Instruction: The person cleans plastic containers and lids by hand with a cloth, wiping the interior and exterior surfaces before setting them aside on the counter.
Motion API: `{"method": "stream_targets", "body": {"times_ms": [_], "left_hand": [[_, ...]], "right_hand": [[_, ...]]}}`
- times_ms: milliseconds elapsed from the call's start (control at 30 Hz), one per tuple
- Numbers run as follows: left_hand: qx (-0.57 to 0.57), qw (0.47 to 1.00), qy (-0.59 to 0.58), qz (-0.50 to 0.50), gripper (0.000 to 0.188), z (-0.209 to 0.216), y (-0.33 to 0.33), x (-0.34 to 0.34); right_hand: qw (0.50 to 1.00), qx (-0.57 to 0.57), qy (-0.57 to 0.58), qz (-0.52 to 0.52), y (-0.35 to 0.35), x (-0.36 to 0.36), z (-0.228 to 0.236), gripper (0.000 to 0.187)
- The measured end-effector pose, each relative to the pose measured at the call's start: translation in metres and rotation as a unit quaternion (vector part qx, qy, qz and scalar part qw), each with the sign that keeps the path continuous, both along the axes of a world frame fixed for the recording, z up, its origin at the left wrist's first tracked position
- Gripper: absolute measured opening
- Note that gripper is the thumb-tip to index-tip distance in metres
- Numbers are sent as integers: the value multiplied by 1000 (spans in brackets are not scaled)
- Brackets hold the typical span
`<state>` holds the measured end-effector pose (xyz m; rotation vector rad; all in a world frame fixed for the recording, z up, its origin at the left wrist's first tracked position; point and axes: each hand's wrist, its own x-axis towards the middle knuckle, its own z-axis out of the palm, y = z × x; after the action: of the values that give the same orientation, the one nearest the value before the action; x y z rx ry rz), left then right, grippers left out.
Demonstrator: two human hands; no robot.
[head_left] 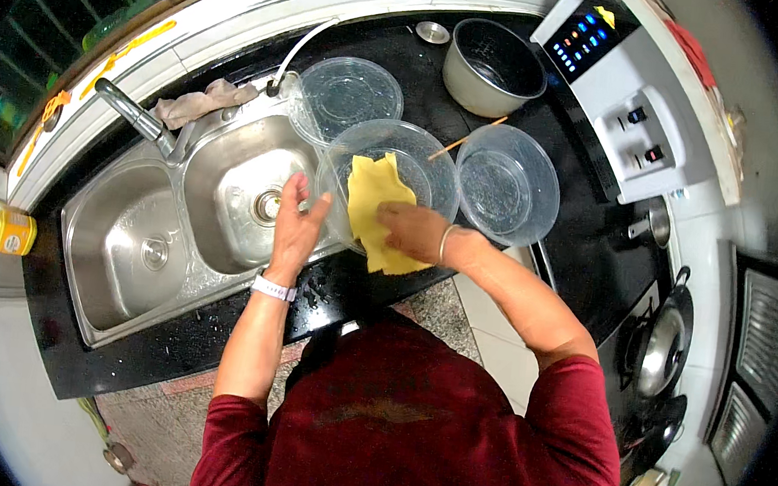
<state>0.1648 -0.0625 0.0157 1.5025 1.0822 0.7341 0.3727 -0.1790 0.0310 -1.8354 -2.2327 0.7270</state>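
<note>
A yellow cloth hangs partly over a clear plastic basin at the middle of the counter. My right hand is closed on the cloth's right side, and its lower end drapes past the basin's near rim. My left hand is at the basin's left side, by the sink edge, its fingers apart with nothing in them. Whether it touches the basin's rim I cannot tell. Another clear round basin sits just behind, and a third clear basin stands to the right.
A double steel sink with a faucet lies left, a crumpled rag behind it. A chopstick-like stick leans at the middle basin. Further back stand a pot and a water dispenser; a lidded wok is right.
</note>
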Motion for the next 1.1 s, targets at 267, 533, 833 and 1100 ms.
{"method": "stream_targets", "body": {"times_ms": [267, 533, 833, 1100], "left_hand": [[-34, 991, -128, -16, 65, -23, -14, 34], [-32, 989, -145, -5, 46, -25, -18, 28], [-84, 953, -265, 118, 59, -39, -25, 37], [97, 984, -106, 106, 66, -48, -30, 41]], "right_hand": [[975, 65, -53, 207, 19, -23, -30, 60], [973, 82, -175, 123, 45, -8, -29, 62], [922, -97, -371, 54, -16, 0, -17, 56], [974, -133, -167, 80, -16, -55, 31, 24]]}}
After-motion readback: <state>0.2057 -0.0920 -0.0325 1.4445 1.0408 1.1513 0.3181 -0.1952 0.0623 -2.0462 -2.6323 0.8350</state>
